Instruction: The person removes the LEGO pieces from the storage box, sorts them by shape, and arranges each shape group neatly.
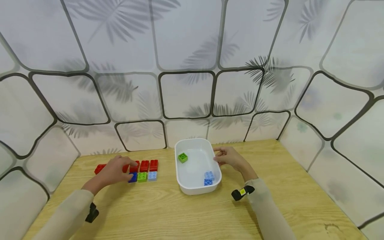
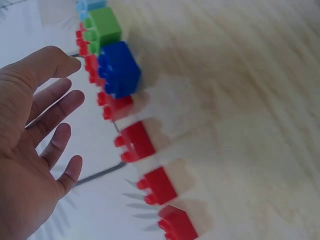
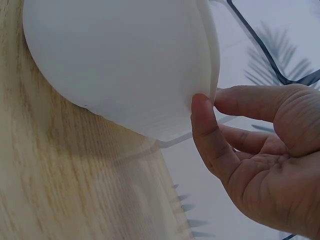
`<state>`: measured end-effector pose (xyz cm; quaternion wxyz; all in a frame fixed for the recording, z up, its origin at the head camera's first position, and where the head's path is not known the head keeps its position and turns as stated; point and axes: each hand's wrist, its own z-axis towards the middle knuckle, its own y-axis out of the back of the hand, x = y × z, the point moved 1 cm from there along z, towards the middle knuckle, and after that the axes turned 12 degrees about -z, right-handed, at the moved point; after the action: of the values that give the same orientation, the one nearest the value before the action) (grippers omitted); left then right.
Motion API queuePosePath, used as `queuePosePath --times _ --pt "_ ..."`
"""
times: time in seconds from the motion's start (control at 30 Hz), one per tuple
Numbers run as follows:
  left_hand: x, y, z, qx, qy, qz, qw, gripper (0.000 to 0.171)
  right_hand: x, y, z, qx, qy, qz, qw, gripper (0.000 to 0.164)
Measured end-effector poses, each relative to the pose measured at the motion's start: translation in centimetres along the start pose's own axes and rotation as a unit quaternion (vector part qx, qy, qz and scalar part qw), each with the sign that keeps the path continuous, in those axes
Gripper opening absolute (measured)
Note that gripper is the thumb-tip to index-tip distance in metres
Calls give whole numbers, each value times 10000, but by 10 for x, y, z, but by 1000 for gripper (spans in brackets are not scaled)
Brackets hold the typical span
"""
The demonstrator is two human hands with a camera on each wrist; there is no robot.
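Observation:
My left hand [image 1: 115, 170] hovers over the left end of the short front row, its fingers spread and loosely bent. Right beside its fingertips is a dark blue toy brick [image 2: 120, 70], followed by a green brick [image 1: 142, 177] and a light blue brick [image 1: 152, 176]. Behind them runs a row of several red bricks [image 1: 144, 166], partly hidden by this hand. My right hand [image 3: 265, 150] pinches the rim of a white plastic tub [image 1: 196, 191] at its right side. Inside the tub lie a green brick [image 1: 182, 157], a light blue brick [image 1: 209, 175] and a blue brick [image 1: 208, 182].
Everything stands on a light wooden table [image 1: 156, 216]. A patterned white wall covering [image 1: 186, 95] rises close behind the tub and bricks, and also borders the table at both sides. Black straps with small devices sit on both wrists.

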<state>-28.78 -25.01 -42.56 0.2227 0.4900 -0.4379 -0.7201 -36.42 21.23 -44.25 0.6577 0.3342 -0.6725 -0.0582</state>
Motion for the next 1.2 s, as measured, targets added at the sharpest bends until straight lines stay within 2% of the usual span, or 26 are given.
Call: queuePosePath --times 0.2,0.37,0.57,0.77,0.93,1.07,1.2 --pt "-26 1 22 -150 -327 -93 9993 32 0 0 0 40 -35 26 10000 51" --pt "-62 -8 46 -114 -868 -167 9960 29 -1 0 1 45 -33 41 10000 52" --pt "-110 -27 76 108 -1483 -116 9888 31 -2 -1 0 32 16 64 10000 52" --pt "-149 -55 102 434 -1817 -224 9821 35 2 1 -2 15 80 58 9999 52" --pt "-169 -79 117 652 -2224 -61 9728 33 4 2 -2 24 98 48 9999 52" --pt "-178 -95 125 1002 -2175 -114 9708 33 3 1 -1 52 98 183 9998 51" --pt "-179 -107 130 1367 -2022 -129 9697 34 2 0 -1 49 121 194 9997 51"
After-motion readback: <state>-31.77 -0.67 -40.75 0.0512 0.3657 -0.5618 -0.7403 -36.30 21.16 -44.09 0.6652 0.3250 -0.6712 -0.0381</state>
